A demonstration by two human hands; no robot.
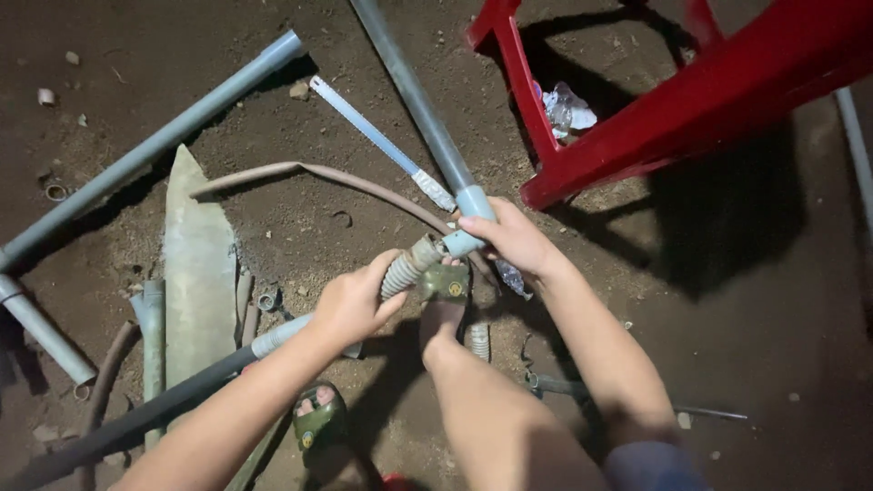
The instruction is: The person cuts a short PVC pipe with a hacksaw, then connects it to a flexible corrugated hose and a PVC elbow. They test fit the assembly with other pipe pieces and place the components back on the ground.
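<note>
Grey corrugated flexible conduit [403, 271] is the thing being worked here, gripped in the left hand [350, 305] with fingers wrapped tight around its ribbed end. Just under both hands a foot in a green sandal [445, 289] sits on the dirt floor [300, 223], and a second green sandal [320, 420] shows lower down by the left forearm. The right hand [515, 238] is closed on the light grey coupling end of a long rigid grey plastic pipe [414, 100] that runs away toward the top of the view. The conduit's tip is touching or just at the mouth of that coupling, right between the two hands, so I'd say the step in hand is joining the flexible piece to the rigid one. It doesn't look seated yet, though I can't tell how deep it's in. Next move probably calls for lining the two ends up straight and pushing with a bit of twist while the right hand keeps the pipe from sliding back.

Further out, a hacksaw blade with a wrapped end [377, 141] lies beside the pipe, a brownish hose [300, 173] curves past it, another long grey pipe [145, 150] lies at left, and a red plastic chair [673, 100] stands at the far right.
</note>
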